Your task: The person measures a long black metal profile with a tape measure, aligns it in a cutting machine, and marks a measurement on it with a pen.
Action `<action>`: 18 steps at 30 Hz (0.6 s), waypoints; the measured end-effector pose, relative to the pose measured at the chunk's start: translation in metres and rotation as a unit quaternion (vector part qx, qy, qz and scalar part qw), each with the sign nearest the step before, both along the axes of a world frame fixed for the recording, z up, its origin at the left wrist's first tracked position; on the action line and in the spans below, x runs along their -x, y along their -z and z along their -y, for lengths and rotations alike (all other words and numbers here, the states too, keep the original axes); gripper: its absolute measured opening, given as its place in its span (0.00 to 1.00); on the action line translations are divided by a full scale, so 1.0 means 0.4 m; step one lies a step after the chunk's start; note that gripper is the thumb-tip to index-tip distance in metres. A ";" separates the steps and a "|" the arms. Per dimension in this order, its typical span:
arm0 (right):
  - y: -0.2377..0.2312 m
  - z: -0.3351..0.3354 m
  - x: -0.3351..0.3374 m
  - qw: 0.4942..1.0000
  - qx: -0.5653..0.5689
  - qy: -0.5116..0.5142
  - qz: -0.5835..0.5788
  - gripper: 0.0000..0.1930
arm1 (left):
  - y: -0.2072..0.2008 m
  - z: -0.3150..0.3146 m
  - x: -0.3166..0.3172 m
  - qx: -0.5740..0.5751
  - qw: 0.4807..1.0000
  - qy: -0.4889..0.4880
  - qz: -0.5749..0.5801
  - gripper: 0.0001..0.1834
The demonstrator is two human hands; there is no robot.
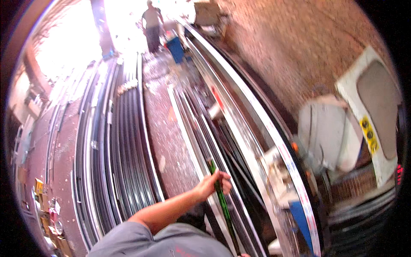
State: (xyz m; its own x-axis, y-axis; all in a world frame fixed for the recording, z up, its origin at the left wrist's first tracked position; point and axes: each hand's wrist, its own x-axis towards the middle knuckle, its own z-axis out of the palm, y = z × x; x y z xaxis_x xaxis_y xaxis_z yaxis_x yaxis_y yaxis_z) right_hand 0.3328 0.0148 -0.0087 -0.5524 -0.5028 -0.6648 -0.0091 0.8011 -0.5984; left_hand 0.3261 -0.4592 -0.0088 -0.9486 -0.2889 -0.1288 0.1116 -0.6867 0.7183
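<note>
My left hand (214,185) reaches across from the left and is closed around a thin green-and-black rod (224,210). The rod slants: its upper end pokes out above my fingers, and its lower end runs down to the bottom edge near my body. A small bit of skin, seemingly my right hand (244,255), shows at the bottom edge beside the rod; its fingers are hidden. Below the left hand lie long dark and silvery metal profiles (233,188), lengthwise on the right of the aisle.
More long dark profiles (128,158) cover the floor to the left. A long white-edged beam (274,124) runs along the right. Beyond it stand a white-framed panel (355,81) and a brick wall (291,55). Far ahead, a person (152,25) is near a blue bin (175,49).
</note>
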 end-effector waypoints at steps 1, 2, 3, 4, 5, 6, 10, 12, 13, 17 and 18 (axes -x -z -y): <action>0.014 0.094 0.019 0.998 0.015 -0.056 -0.036 0.18 | -0.015 0.054 -0.022 -0.011 0.999 -0.029 0.011 0.34; 0.078 0.148 0.026 0.999 0.025 -0.027 -0.014 0.17 | -0.035 0.108 -0.044 -0.035 0.996 -0.080 0.022 0.34; 0.146 0.187 0.025 1.000 0.028 0.007 0.011 0.16 | -0.050 0.165 -0.061 -0.066 0.989 -0.125 0.033 0.33; 0.189 0.252 0.039 0.998 0.058 -0.002 0.005 0.15 | -0.049 0.240 -0.087 -0.081 0.979 -0.184 0.040 0.33; 0.227 0.320 0.052 0.996 0.083 -0.008 -0.001 0.14 | -0.041 0.319 -0.107 -0.101 0.965 -0.239 0.047 0.33; 0.246 0.392 0.059 0.994 0.106 -0.011 -0.003 0.13 | -0.060 0.399 -0.131 -0.116 0.945 -0.302 0.058 0.32; 0.345 0.764 0.129 0.977 0.155 -0.130 -0.069 0.11 | -0.142 0.754 -0.284 -0.124 0.897 -0.420 0.057 0.30; 0.378 0.929 0.143 0.966 0.170 -0.158 -0.112 0.13 | -0.165 0.956 -0.364 -0.144 0.871 -0.467 0.051 0.29; 0.355 1.032 0.143 0.966 0.148 -0.165 -0.135 0.15 | -0.192 1.044 -0.410 -0.153 0.855 -0.493 0.054 0.28; 0.350 1.363 0.193 0.978 0.136 -0.146 -0.053 0.14 | -0.258 1.294 -0.569 -0.160 0.852 -0.499 -0.017 0.23; 0.354 1.446 0.200 0.980 0.135 -0.143 -0.029 0.14 | -0.278 1.338 -0.606 -0.161 0.843 -0.513 -0.018 0.21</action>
